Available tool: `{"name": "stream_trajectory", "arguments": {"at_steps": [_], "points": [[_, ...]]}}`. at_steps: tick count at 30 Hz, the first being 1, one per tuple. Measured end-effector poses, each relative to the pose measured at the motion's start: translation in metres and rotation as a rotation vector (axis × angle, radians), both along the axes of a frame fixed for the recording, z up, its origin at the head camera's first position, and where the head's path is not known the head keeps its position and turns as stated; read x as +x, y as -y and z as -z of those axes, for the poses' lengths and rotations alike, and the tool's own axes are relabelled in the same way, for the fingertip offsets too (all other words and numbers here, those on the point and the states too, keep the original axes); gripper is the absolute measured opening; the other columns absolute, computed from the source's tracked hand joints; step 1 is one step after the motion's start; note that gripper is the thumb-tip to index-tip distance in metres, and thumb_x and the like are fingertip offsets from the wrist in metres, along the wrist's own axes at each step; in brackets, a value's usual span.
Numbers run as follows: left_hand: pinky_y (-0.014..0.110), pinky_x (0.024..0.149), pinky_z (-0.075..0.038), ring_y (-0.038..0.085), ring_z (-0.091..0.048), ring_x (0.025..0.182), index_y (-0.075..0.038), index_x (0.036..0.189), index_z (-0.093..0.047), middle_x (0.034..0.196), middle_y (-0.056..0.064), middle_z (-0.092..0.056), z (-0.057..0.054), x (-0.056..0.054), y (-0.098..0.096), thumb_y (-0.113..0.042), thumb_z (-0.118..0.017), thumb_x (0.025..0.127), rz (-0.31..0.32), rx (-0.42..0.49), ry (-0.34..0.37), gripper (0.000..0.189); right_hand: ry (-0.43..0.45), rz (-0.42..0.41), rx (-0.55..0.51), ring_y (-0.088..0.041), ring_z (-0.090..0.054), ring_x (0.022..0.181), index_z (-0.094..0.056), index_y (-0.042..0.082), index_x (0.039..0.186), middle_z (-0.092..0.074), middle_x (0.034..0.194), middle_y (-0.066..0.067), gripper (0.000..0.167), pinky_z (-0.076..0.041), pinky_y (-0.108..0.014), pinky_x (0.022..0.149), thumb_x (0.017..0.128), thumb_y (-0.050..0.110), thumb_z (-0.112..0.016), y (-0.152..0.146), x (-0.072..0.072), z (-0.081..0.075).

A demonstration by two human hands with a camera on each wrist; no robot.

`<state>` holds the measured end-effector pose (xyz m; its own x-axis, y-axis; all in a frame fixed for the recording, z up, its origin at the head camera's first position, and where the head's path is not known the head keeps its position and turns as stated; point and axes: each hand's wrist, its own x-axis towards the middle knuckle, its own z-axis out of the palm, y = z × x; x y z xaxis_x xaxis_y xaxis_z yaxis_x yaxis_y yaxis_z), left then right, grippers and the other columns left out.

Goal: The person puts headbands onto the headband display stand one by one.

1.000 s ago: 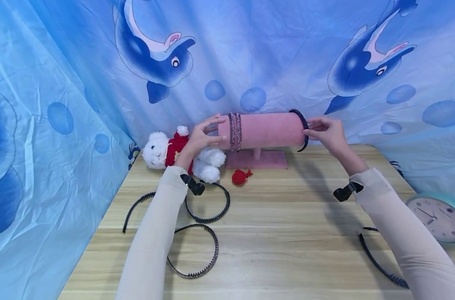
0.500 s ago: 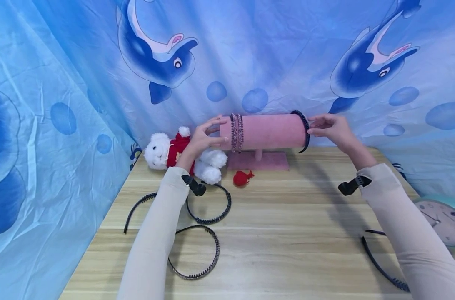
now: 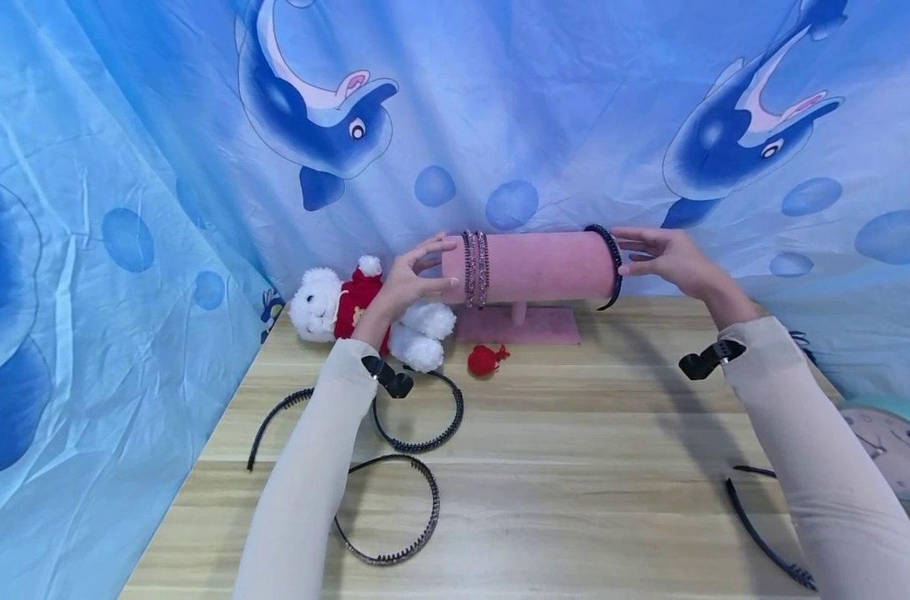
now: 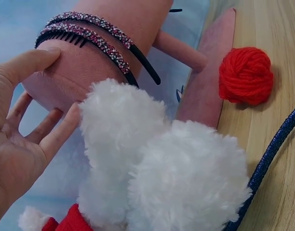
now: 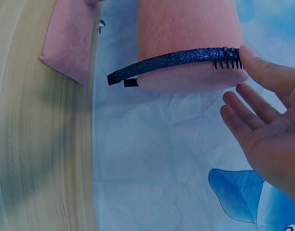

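Observation:
A pink headband stand (image 3: pixel 533 265) stands at the table's back, its padded cylinder lying crosswise. My left hand (image 3: pixel 408 282) holds the cylinder's left end, thumb on the near face and fingers about the end, seen also in the left wrist view (image 4: pixel 22 134). Beside the thumb, two pink glitter headbands (image 4: pixel 92 36) sit round the cylinder. A dark blue glitter headband (image 5: pixel 171 58) hangs over the right end, with its comb teeth inward. There my right hand (image 3: pixel 668 258) has its fingers extended. Its thumb (image 5: pixel 258 67) touches the headband's edge; the fingertips lie at the cylinder's end face.
A white plush bear (image 3: pixel 316 308) in red lies left of the stand. A red yarn ball (image 3: pixel 483 360) sits before the base. Several headbands lie on the table, including a dark one (image 3: pixel 425 446) and a glittery one (image 3: pixel 395 554). A round clock (image 3: pixel 901 450) stands far right.
My right hand has loosened from the dark blue headband, its fingers straightening. The headband stays on the cylinder's right end. My left hand keeps its place.

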<state>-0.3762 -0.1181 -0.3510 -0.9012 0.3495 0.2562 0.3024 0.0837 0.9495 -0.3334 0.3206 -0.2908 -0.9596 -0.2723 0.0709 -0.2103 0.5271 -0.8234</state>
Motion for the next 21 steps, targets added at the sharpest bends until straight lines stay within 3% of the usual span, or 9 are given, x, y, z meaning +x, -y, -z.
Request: {"name": "stream_trajectory", "arguments": {"at_steps": [5,9,15,21], "points": [[0.042,0.102,-0.059,0.03,-0.043,0.145,-0.015,0.143,-0.059,0.165,-0.011,-0.034,-0.002,0.0,0.0,0.001,-0.079,0.085,0.017,0.005,-0.006,0.064,-0.01,-0.036,0.06,-0.036,-0.035,0.151,-0.042,0.022,0.157,-0.035,0.165,-0.012,0.072,-0.05,-0.026,0.112,0.094,0.011,-0.074,-0.002,-0.005,-0.001],[0.042,0.097,-0.061,0.03,-0.043,0.145,-0.014,0.144,-0.058,0.166,-0.008,-0.033,-0.003,0.0,0.001,0.003,-0.078,0.084,0.03,0.01,-0.003,0.065,-0.047,-0.082,0.076,-0.034,-0.03,0.153,-0.042,0.018,0.156,-0.034,0.166,-0.011,0.072,-0.041,-0.032,0.121,0.093,0.006,-0.074,-0.001,-0.007,0.0],[0.04,0.095,-0.062,0.029,-0.046,0.143,-0.015,0.143,-0.059,0.166,-0.008,-0.035,-0.004,-0.001,0.0,0.003,-0.079,0.083,0.027,0.007,0.002,0.065,-0.114,-0.1,0.1,-0.033,-0.031,0.153,-0.047,0.013,0.153,-0.04,0.163,-0.013,0.068,-0.031,-0.047,0.126,0.091,0.003,-0.074,0.004,-0.009,0.001],[0.042,0.097,-0.062,0.029,-0.046,0.143,-0.015,0.142,-0.059,0.165,-0.01,-0.035,-0.005,-0.001,0.001,0.003,-0.079,0.083,0.033,0.006,0.013,0.065,-0.15,-0.095,0.093,-0.034,-0.03,0.153,-0.05,0.011,0.151,-0.042,0.161,-0.016,0.068,-0.027,-0.051,0.128,0.089,-0.001,-0.075,0.012,-0.01,0.001]]}}
